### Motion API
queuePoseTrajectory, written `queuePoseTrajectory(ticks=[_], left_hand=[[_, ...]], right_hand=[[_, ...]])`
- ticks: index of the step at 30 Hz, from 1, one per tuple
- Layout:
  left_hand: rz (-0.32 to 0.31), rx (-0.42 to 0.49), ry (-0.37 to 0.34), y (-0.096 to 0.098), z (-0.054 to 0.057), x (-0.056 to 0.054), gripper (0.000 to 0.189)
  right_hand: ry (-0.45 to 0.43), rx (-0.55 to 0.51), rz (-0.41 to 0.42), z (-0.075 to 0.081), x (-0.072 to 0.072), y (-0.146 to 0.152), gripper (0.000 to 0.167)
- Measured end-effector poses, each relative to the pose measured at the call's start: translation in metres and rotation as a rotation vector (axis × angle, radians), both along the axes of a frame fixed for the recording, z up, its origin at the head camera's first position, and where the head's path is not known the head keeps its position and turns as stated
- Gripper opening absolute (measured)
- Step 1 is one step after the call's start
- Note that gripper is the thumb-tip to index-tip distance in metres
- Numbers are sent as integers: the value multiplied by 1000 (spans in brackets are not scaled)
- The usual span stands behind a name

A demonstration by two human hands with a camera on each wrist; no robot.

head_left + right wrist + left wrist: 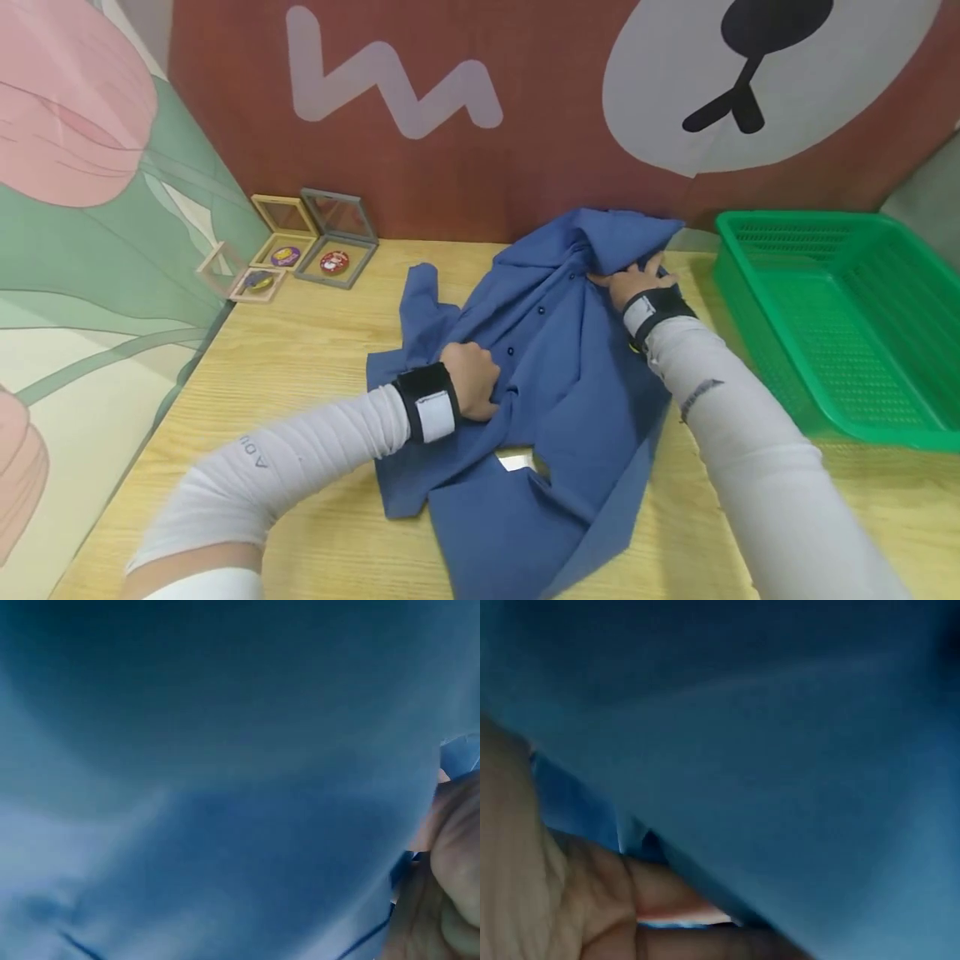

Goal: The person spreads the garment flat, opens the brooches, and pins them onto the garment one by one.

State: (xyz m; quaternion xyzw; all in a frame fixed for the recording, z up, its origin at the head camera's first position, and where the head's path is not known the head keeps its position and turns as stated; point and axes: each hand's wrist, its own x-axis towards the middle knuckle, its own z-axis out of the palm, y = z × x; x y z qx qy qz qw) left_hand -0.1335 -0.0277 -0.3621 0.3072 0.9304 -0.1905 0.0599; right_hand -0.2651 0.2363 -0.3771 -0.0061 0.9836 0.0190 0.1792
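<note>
A blue button-up shirt (551, 375) lies rumpled on the table, its collar by the back wall and dark buttons running down the front. My left hand (471, 379) grips the cloth beside the button line at mid-shirt, fingers curled. In the left wrist view, blue cloth (765, 765) covers most of the picture, with the left hand's fingers (667, 892) under its edge. Near the collar, my right hand (637, 283) holds the shirt's right side, thumb pointing left. The right wrist view is mostly blurred blue cloth (247, 847), the right hand's palm (454, 877) at its right edge.
A green plastic basket (855, 333) stands to the right of the shirt. At the back left are small open display frames holding round badges: a grey one (337, 254), a yellow one (285, 242) and a pale pink one (255, 283). A printed wall (525, 175) closes the back.
</note>
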Motion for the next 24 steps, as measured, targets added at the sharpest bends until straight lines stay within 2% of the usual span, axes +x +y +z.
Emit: queuePoseTrajectory(ticks=[3, 5, 8, 10, 12, 14, 16, 19, 21, 24], left_hand=[[-4, 10, 3, 18, 0, 10, 50], [1, 25, -12, 25, 3, 12, 54], [42, 45, -102, 24, 20, 4, 62], [68, 65, -188, 16, 38, -9, 65], [76, 122, -243, 9, 58, -26, 61], [28, 209, -252, 5, 73, -45, 51], [-26, 291, -225, 5, 84, -62, 41], [-70, 357, -172, 15, 90, -83, 31], [-38, 364, -145, 26, 88, -94, 26], [44, 382, -138, 46, 81, -110, 24]], right_hand=[[-2, -16, -19, 0, 1, 5, 58], [-13, -59, -45, 1, 4, 7, 56], [-8, -159, -74, 8, 14, 10, 53], [-2, -214, -70, 19, 26, 11, 53], [34, -231, -16, 30, 43, 12, 47], [61, -243, 30, 42, 63, 13, 42], [92, -241, 79, 50, 84, 14, 45], [119, -260, 111, 54, 116, 13, 60], [139, -275, 129, 53, 135, 11, 66], [138, -316, 142, 47, 159, 6, 73]])
